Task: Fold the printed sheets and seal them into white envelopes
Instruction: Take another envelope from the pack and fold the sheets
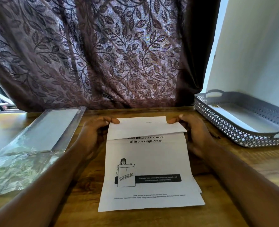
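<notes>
Printed sheet [148, 161] lies on the table [73, 202], its far edge turned over, skewed, and pinched at both corners by left hand [93, 133] and right hand [197, 133]; creasing now risks a crooked fold.

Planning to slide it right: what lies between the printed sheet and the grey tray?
Head view: the right hand, pinching the folded top of the printed sheet, then bare wooden table up to the grey tray.
</notes>
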`<state>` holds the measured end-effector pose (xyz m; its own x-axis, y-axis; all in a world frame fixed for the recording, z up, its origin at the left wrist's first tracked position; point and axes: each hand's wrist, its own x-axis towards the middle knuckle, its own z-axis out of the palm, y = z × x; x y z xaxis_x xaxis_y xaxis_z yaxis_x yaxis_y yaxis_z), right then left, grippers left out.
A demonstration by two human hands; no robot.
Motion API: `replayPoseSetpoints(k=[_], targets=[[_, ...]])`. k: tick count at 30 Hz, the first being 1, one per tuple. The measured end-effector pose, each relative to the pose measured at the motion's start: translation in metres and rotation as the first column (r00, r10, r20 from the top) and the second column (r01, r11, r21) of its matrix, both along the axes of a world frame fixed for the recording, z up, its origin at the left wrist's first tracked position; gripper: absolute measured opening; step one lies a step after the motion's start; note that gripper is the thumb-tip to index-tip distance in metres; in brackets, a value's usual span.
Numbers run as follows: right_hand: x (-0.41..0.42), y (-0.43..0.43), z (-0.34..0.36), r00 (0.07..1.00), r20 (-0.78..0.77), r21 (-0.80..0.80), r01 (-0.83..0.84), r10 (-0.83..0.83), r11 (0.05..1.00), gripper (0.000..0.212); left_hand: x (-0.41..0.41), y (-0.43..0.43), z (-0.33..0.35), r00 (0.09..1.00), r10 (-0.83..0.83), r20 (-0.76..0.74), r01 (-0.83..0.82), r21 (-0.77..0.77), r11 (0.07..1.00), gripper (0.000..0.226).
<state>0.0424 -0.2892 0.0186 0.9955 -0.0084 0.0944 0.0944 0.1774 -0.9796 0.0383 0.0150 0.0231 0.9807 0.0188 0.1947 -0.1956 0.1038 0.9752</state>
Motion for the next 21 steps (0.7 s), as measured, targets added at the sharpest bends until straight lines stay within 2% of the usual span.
replayPoseSetpoints(k=[2, 4, 9, 12, 14, 16, 18, 21], targets=[[-0.001, 0.001, 0.001, 1.0, 0.025, -0.056, 0.011, -0.01, 0.998, 0.021, -0.001, -0.001, -0.001, 1.0, 0.002, -0.009, -0.002, -0.005, 1.0, 0.03], [-0.004, 0.003, 0.002, 0.997, 0.077, -0.126, 0.029, -0.019, 0.992, 0.009, -0.001, -0.001, -0.002, 1.0, -0.004, -0.001, 0.004, 0.036, 0.999, 0.017], [-0.003, 0.008, 0.002, 0.988, 0.156, -0.211, 0.042, -0.009, 0.977, 0.012, 0.002, -0.001, 0.0, 0.993, -0.005, 0.119, -0.042, 0.388, 0.921, 0.012], [-0.005, 0.008, 0.003, 0.964, 0.265, -0.38, 0.13, -0.026, 0.916, 0.011, -0.002, -0.003, 0.001, 0.979, -0.024, 0.201, -0.091, 0.54, 0.837, 0.005], [-0.006, 0.01, 0.003, 0.94, 0.339, -0.499, 0.223, -0.048, 0.838, 0.009, -0.005, -0.004, 0.001, 0.969, -0.016, 0.248, -0.138, 0.589, 0.796, 0.005], [-0.01, 0.016, 0.008, 0.887, 0.46, -0.64, 0.365, -0.044, 0.676, 0.003, -0.006, -0.004, 0.003, 0.94, -0.018, 0.342, -0.218, 0.639, 0.738, 0.005], [-0.014, 0.026, 0.015, 0.807, 0.589, -0.695, 0.485, 0.033, 0.531, 0.012, -0.009, -0.008, 0.006, 0.905, -0.062, 0.421, -0.269, 0.679, 0.683, 0.004], [-0.024, 0.047, 0.02, 0.763, 0.606, -0.752, 0.455, 0.227, 0.476, 0.025, -0.018, -0.02, 0.011, 0.853, -0.122, 0.507, -0.333, 0.71, 0.621, 0.007]])
